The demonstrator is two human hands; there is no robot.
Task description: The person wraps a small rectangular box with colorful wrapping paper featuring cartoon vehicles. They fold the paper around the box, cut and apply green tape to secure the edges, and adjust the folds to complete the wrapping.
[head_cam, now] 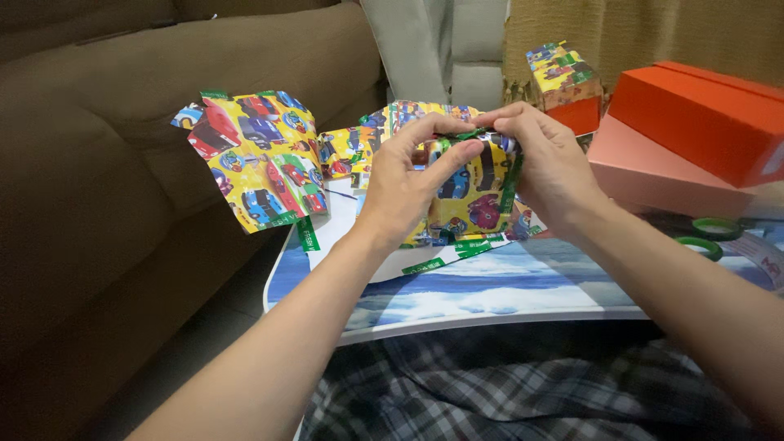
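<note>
Left hand (402, 189) and right hand (545, 167) both grip a small box wrapped in yellow car-print paper (467, 196) at frame centre.
We find its faces covered and green tape strips (472, 246) applied; fingertips press the top fold, which looks unsealed. Loose yellow car-print paper (253, 155) lies upper left, green tape rolls (707, 235) at right.

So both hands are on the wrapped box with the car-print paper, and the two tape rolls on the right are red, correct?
Not quite. The head view shows both the left hand and right hand on the wrapped box, but the two tape rolls at the right are green, not red.
</note>
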